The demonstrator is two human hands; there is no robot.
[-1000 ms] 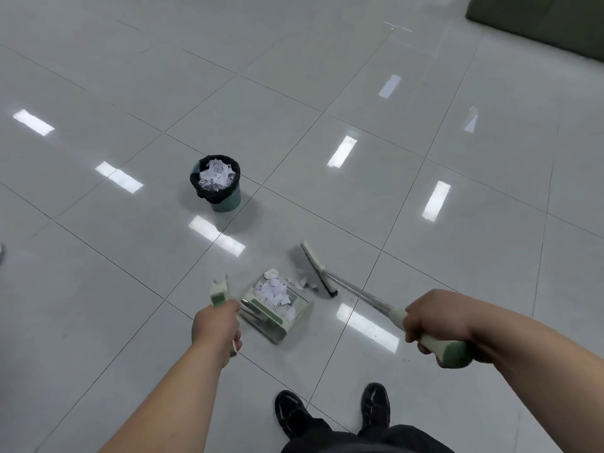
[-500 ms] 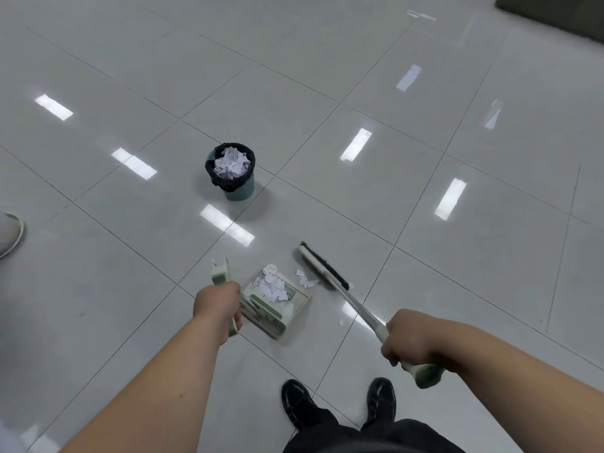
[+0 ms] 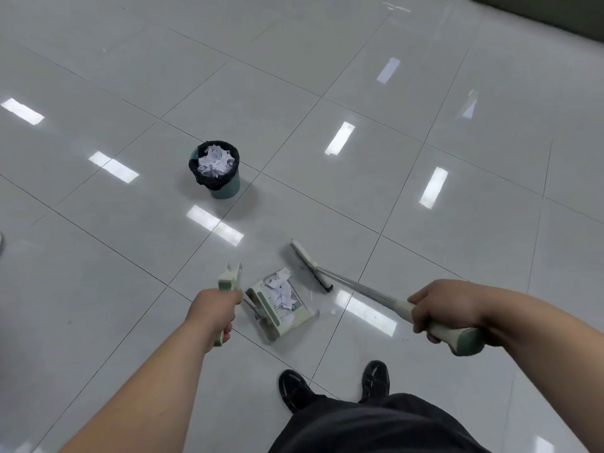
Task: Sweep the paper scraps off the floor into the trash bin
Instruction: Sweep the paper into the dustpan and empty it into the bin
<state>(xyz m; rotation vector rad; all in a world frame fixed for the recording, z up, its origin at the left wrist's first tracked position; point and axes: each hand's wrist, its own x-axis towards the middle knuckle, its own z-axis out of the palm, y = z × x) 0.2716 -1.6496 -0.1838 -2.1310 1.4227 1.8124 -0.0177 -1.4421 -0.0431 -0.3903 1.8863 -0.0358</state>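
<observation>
- The left hand point(image 3: 214, 308) gripped the dustpan handle point(image 3: 226, 282), its fingers point(image 3: 226, 329) curled round it. The right hand point(image 3: 438, 308) gripped the broom handle point(image 3: 359, 291) near its green end, fingers wrapped tight.
- Most of the paper scraps point(image 3: 281, 291) lay heaped in the dustpan point(image 3: 277, 317), which sat on the floor point(image 3: 457, 207) just ahead of the shoes point(image 3: 376, 377) and between the two hands. A few tiny bits point(image 3: 332, 311) showed on the tile just right of the pan.
- The broom head point(image 3: 310, 266) lay just beyond the pan's right side. Its long axis ran from far-left to near-right, and the handle slanted back to the right hand.
- The trash bin point(image 3: 225, 188) stood upright ahead and to the left of the pan, well apart from it, on the left hand's side. Its black liner held paper piled close to the rim.
- Only bare tile lay between pan and bin, so the carry forward and leftward looked unobstructed.
- The stray bits probably needed one more short stroke toward the pan's mouth first.
- With the bin so full, tipping the load in could spill some over the edge.
</observation>
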